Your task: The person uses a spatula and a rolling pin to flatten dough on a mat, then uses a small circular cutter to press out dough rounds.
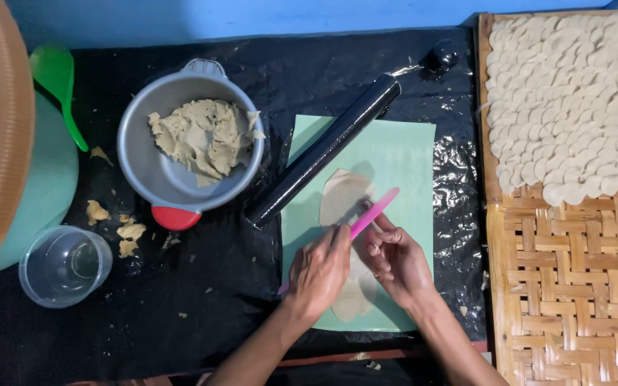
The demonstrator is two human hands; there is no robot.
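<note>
A thin, flattened sheet of beige dough (pixel 342 196) lies on a pale green mat (pixel 409 154). My left hand (pixel 320 270) grips a flat pink scraper (pixel 375 211) whose tip rests on the dough. My right hand (pixel 395 259) sits beside it, fingers curled, touching the scraper and the dough beneath. Both hands cover the lower half of the dough sheet. A black rolling pin (pixel 327 146) lies diagonally across the mat's upper left corner.
A grey pot (pixel 137 161) with red handle holds a lump of dough (pixel 205 137). A clear plastic cup (pixel 64 266) and dough crumbs (pixel 129 232) lie left. A woven bamboo tray (pixel 574 286) at right carries several round dough discs (pixel 570 100). A green scoop (pixel 57 75) sits at left.
</note>
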